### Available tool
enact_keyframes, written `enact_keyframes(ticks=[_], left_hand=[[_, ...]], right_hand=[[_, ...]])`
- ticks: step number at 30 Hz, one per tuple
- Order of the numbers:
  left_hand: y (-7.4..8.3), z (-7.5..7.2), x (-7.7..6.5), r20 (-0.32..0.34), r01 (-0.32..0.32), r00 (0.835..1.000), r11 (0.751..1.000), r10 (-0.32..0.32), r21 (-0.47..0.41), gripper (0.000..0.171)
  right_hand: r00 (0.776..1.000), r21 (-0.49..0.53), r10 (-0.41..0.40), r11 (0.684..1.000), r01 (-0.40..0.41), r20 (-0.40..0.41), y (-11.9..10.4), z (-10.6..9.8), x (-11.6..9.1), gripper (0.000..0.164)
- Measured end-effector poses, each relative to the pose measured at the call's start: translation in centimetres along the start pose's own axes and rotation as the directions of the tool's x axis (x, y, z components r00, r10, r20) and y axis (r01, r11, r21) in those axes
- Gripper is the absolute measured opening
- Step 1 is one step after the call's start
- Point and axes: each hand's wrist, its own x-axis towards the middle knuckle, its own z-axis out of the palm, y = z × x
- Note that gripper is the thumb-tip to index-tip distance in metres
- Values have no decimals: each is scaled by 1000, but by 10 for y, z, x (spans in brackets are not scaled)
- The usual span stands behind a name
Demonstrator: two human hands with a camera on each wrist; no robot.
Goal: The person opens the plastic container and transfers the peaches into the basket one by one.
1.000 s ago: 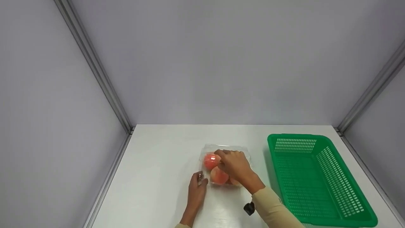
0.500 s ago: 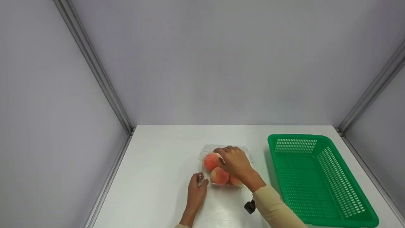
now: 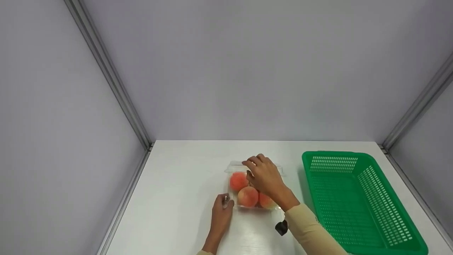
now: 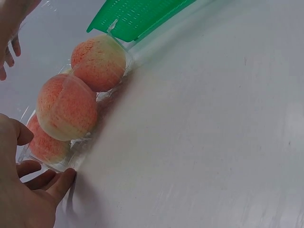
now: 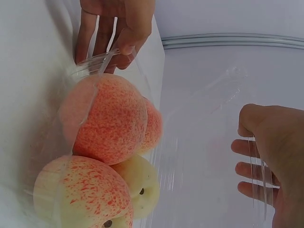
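A clear plastic clamshell box (image 4: 58, 166) with several red-and-cream peaches (image 3: 248, 196) inside sits on the white table. My left hand (image 3: 222, 216) grips the box's left end, thumb on the rim and fingers beneath, as the left wrist view shows. Over the far side of the box, my right hand (image 3: 263, 175) holds the edge of the raised clear lid (image 5: 204, 118) between thumb and fingers. In the right wrist view the lid stands up away from the peaches. Part of the box is hidden under the right hand in the head view.
A green plastic basket (image 3: 364, 244) with slotted sides stands on the table (image 3: 177, 198) to the right, close to the right sleeve (image 3: 311, 230). Grey walls (image 3: 262, 71) enclose the table at the back and both sides.
My right hand has moved up and away from me with the lid, uncovering more of the peaches. My left hand has stayed at the box's left end.
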Motion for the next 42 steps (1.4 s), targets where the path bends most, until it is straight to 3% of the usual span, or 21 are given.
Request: enact_keyframes(ticks=[6,13,22,33,38,42], left_hand=[[2,-1,-1,4,1,1000,1000,-1,4,33],[4,0,0,16,19,1000,1000,-20,19,34],[4,1,1,17,19,1000,999,-19,27,32],[4,-1,2,9,24,1000,999,-24,34,31],[5,-2,4,-4,44,999,998,-44,42,29],[3,-2,5,-25,25,999,999,-23,45,27]], right_hand=[[995,-55,0,998,-6,-101,6,0,4,35],[978,-70,31,997,-46,-206,10,-2,6,22],[965,-85,48,994,-73,-259,19,-2,6,19],[964,-23,66,997,-75,-257,24,2,4,36],[980,-29,80,996,-87,-180,26,3,2,43],[987,-27,115,992,-119,-115,25,2,0,45]])
